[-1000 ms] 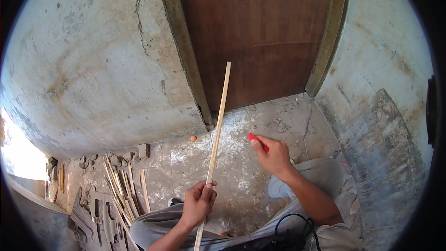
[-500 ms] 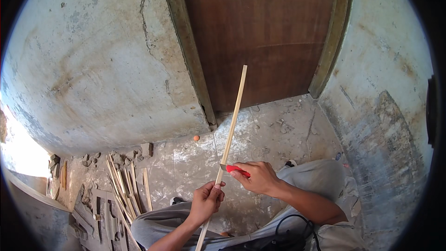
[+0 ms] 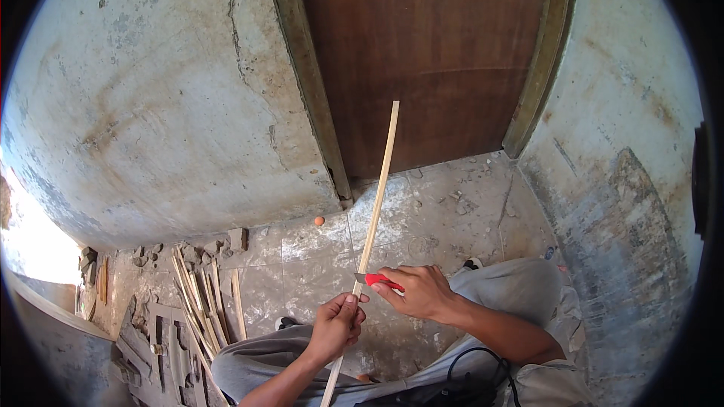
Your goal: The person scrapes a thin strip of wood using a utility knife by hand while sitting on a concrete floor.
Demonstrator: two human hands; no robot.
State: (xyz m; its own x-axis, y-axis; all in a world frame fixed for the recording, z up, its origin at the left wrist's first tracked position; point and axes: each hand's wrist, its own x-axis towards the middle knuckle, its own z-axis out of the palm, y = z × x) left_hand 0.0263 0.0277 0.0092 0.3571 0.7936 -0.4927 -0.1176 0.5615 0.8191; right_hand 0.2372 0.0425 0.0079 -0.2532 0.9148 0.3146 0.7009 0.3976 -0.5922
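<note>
Head view. Left hand (image 3: 335, 325) closed round a long wooden strip (image 3: 377, 188), low on its length; strip rises tilted toward the brown door (image 3: 430, 53). Right hand (image 3: 422, 292) grips a red-handled knife (image 3: 377, 280), blade touching the strip just above the left fingers (image 3: 349, 303). Risk, as judged: blade lies v. near those fingers; a slip along the grain could reach them. Spare strips (image 3: 200, 294) on floor (image 3: 452, 211), left.

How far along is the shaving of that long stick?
Done: a heap of thin pale wooden strips lies on the floor. In hand: left hand grips the long pale wooden stick; right hand sets a red-handled knife against it. Left: the length above the blade.
</note>
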